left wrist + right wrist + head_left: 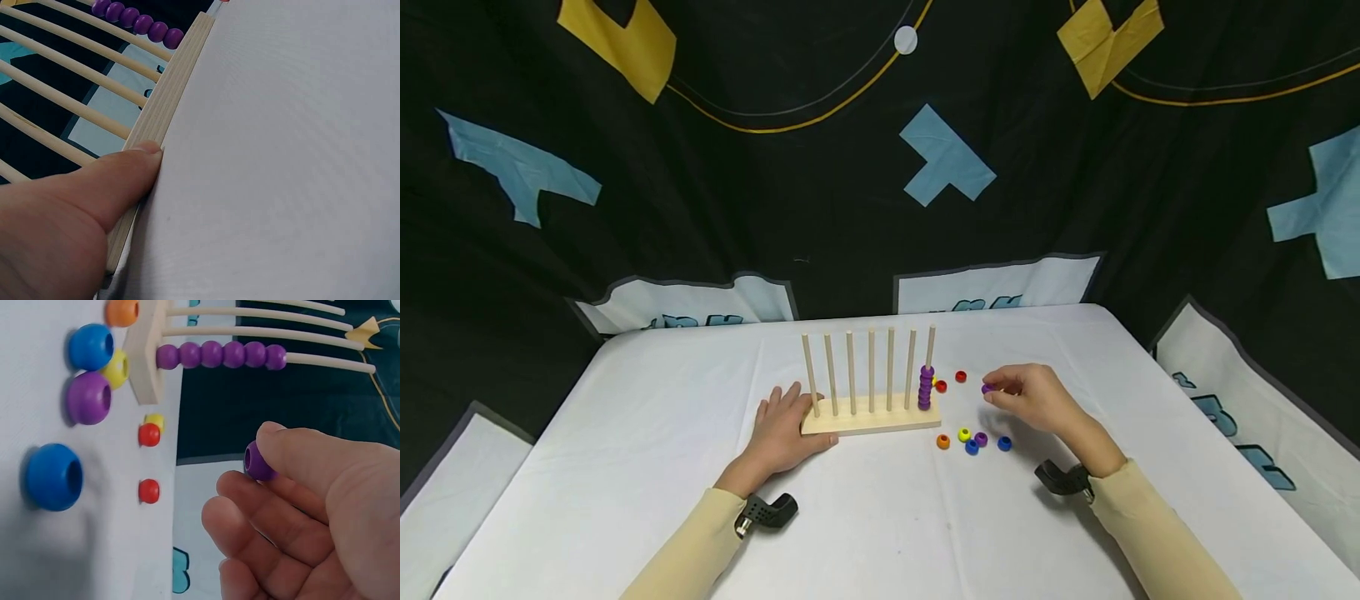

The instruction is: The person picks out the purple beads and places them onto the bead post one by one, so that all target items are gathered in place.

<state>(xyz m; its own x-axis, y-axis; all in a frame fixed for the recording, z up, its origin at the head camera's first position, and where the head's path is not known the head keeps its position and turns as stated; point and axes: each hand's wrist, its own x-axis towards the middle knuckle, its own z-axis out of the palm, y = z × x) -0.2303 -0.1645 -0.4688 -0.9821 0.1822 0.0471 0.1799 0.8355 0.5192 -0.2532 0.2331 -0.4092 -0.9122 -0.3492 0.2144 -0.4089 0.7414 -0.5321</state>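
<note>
A wooden rack (872, 423) with several upright pegs stands on the white table. Its rightmost peg carries a stack of purple beads (211, 355), and the other pegs are bare. At the rack's left end my left hand (782, 433) holds the base, the thumb along the front edge and the fingers spread at the end and behind. To the right of the rack, above the table, my right hand (1037, 400) pinches a purple bead (252, 461) between thumb and forefinger. The bead's hole shows in the right wrist view.
Loose beads lie right of the rack: orange (943, 442), yellow (964, 434), purple (981, 438), blue (1004, 444) and another blue (972, 447). Farther back are two red beads (961, 377) and a partly hidden yellow one (156, 420). A dark curtain (820, 225) hangs behind the table.
</note>
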